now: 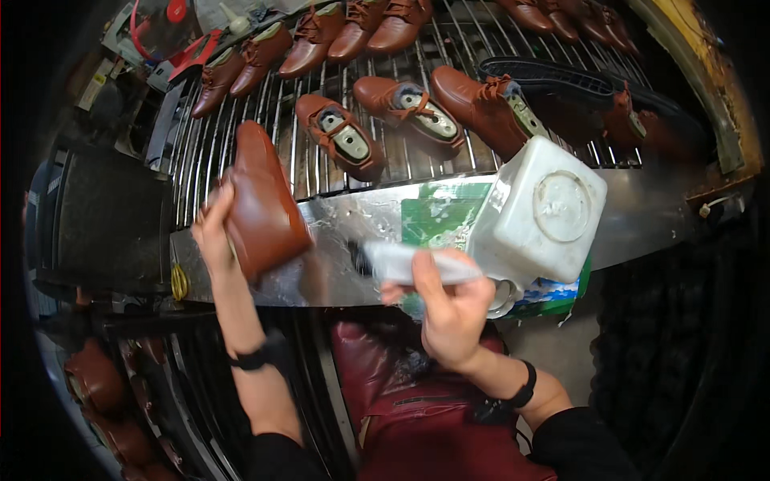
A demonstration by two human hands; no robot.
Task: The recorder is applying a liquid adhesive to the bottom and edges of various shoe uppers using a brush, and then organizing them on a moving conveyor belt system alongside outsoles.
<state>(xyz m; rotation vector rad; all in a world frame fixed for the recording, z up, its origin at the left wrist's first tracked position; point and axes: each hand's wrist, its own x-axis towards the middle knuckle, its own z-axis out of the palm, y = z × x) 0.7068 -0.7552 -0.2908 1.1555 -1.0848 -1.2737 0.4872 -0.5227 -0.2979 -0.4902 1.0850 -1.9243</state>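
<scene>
My left hand [215, 232] is closed on a brown leather shoe [269, 216], held up off the metal ledge with its toe pointing away. The shoe's sole is turned out of sight. In my right hand [453, 313] is a brush with a white handle [429, 263], pinched between thumb and fingers. Its dark bristles [361, 258] point left toward the shoe, with a gap between them. Both hands look slightly blurred. Just beyond my right hand, a white plastic jug [505, 212] lies tipped on the ledge, its square base facing up and its mouth toward me.
Brown lace-up shoes [341, 136] stand in rows on a rack of metal rods [321, 180]. Black soles [553, 80] lie at the right. The metal ledge [634, 212] carries a green sheet [433, 212] with whitish residue. Yellow-handled scissors [179, 280] hang at the left.
</scene>
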